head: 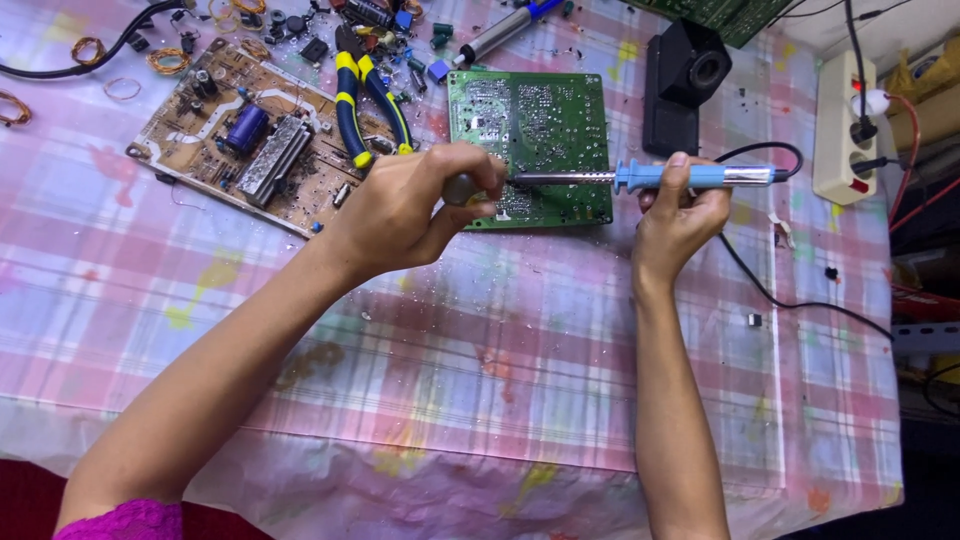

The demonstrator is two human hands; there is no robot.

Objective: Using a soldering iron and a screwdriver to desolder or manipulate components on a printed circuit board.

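The right hand (680, 215) is curled tight around the blue handle of a soldering iron (650, 177), which lies level with its metal tip over the lower edge of the green circuit board (530, 130). The left hand (410, 205) is closed in a loose fist on a small rounded tool (460, 188) at that same lower edge of the board, right by the iron's tip; what the tool is I cannot tell. Left of the green board lies a brown circuit board (250, 130), with yellow-handled pliers (365, 100) between the two. A black stand (685, 85) sits just right of the green board, and a white power strip (845, 130) farther right.
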